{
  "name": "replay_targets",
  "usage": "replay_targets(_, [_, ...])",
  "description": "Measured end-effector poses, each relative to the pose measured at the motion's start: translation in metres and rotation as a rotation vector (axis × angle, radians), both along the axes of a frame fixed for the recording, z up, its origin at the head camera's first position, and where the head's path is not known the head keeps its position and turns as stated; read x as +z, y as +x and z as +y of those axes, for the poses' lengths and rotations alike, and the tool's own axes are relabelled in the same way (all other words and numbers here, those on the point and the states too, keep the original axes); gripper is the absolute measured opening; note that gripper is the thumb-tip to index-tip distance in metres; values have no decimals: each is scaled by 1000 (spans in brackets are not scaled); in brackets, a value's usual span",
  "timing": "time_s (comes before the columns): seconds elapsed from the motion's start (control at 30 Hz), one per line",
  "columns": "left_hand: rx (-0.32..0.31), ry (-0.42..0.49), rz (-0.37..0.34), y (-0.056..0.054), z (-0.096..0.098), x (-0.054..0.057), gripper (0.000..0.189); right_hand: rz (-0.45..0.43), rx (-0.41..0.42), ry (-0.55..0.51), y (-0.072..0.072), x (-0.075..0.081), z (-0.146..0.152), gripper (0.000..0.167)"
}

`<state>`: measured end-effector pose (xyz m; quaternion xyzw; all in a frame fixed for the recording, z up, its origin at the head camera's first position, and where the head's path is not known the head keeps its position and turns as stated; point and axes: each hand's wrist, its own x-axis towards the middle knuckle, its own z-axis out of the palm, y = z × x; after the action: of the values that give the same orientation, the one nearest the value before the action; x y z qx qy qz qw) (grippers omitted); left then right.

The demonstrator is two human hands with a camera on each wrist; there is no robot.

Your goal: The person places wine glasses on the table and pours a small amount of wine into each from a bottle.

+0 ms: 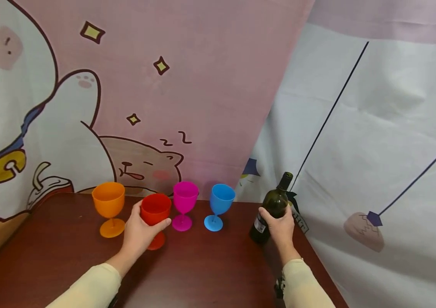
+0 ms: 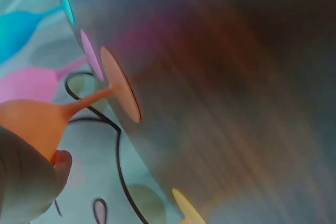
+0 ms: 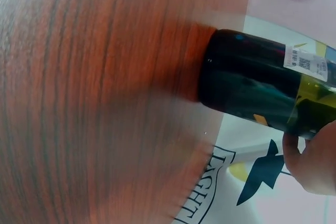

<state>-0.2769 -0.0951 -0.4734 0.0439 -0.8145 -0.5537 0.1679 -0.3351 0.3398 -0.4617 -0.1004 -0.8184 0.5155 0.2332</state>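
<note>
My left hand (image 1: 139, 231) grips the bowl of a red plastic goblet (image 1: 156, 208), thumb across its near right side. In the left wrist view this goblet (image 2: 39, 121) looks orange, and its foot is at or just over the tabletop; contact cannot be made out. On the right, my right hand (image 1: 282, 226) holds a dark green wine bottle (image 1: 275, 201) around its upper body. The bottle's base (image 3: 226, 66) is by the table's far right edge, and a white barcode label (image 3: 305, 62) shows on its side.
An orange goblet (image 1: 110, 203) stands left of the red one. A magenta goblet (image 1: 185, 196) and a blue goblet (image 1: 221, 200) stand to its right, near the back edge of the brown table (image 1: 202, 273). A printed cloth (image 1: 218, 85) hangs behind.
</note>
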Motion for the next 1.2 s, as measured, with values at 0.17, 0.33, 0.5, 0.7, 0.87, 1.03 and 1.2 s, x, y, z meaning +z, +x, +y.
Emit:
replay_targets(0.17, [-76, -45, 6, 23, 20, 2, 98, 45, -15, 27, 2, 2, -3, 87])
replay_targets(0.33, [-146, -33, 19, 35, 42, 2, 100, 100, 43, 180, 7, 5, -10, 88])
replay_targets(0.5, [-194, 5, 20, 39, 55, -2, 98, 154, 148, 418, 22, 10, -21, 89])
replay_targets(0.7, [-224, 37, 21, 39, 59, 1, 95, 260, 250, 738, 37, 27, -35, 90])
replay_targets(0.87, [-268, 53, 2, 42, 63, 2, 95, 348, 292, 941, 45, 42, -42, 94])
replay_targets(1.03, [-279, 57, 10, 44, 66, 2, 96, 437, 320, 1092, 50, 54, -48, 98])
replay_targets(1.2, [-283, 61, 17, 45, 67, 2, 95, 496, 328, 1205, 54, 67, -55, 99])
